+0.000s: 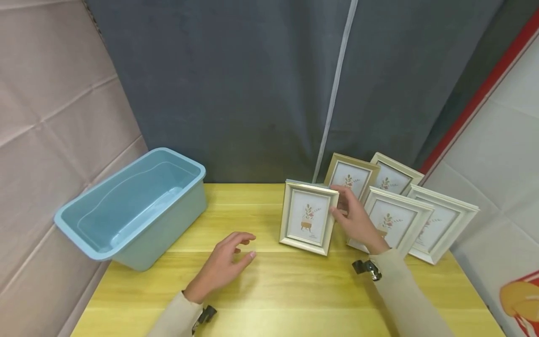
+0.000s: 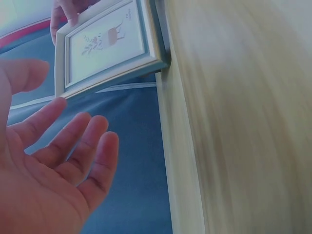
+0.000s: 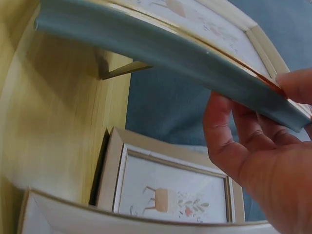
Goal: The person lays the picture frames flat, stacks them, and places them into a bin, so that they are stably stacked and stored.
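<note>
A cream picture frame (image 1: pixel 309 217) with a plant print stands near the middle of the table. My right hand (image 1: pixel 355 217) grips its upper right edge; in the right wrist view the thumb lies on the front and the fingers curl behind the frame's side (image 3: pixel 161 56). The frame's back stand (image 3: pixel 126 69) is folded out behind it. My left hand (image 1: pixel 225 264) hovers over the table to the left of the frame, holding nothing. In the left wrist view its fingers (image 2: pixel 100 165) are spread and loosely bent, apart from the frame.
Several other picture frames stand at the right: a gold-toned one (image 1: pixel 351 175) at the back and pale ones such as this frame (image 1: pixel 397 220) nearer. An open blue plastic bin (image 1: pixel 157 224) sits at the table's left. A dark curtain (image 1: pixel 227 93) hangs behind the table (image 1: pixel 269 290).
</note>
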{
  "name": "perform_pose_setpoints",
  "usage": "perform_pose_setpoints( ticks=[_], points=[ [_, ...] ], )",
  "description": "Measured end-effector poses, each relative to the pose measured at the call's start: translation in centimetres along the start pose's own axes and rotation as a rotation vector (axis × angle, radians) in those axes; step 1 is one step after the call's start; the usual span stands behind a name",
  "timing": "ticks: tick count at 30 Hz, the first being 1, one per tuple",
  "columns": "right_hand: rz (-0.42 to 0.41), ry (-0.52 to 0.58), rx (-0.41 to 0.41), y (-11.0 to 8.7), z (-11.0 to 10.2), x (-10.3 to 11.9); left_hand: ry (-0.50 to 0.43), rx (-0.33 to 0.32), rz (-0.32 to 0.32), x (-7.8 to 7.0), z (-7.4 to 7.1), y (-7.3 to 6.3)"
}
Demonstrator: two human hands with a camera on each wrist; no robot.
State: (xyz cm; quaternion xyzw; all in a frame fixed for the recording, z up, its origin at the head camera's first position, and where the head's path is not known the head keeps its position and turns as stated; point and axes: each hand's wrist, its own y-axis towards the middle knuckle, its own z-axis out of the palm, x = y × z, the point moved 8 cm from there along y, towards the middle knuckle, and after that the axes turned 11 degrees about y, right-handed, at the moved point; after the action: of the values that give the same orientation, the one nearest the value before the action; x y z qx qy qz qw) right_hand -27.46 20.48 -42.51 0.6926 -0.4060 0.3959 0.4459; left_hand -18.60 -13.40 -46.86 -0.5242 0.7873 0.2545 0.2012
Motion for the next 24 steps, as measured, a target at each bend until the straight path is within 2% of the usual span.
perform_pose_setpoints(
  ticks=[5,16,20,24],
  points=[
    [-0.011,0.082,0.005,-0.6,0.7,0.6,-0.046,-0.002,0.001,0.0,0.4,0.8],
    [-0.14,0.207,-0.005,-1.8,2.0,2.7,-0.15,-0.037,0.039,-0.3,0.8,3.3],
    [-0.131,0.262,0.011,-2.5,2.8,3.5,-0.193,-0.01,0.062,-0.6,1.2,3.8],
    [-0.089,0.323,0.033,-3.1,3.7,3.8,-0.234,0.01,0.101,-0.8,1.6,4.1]
  ],
)
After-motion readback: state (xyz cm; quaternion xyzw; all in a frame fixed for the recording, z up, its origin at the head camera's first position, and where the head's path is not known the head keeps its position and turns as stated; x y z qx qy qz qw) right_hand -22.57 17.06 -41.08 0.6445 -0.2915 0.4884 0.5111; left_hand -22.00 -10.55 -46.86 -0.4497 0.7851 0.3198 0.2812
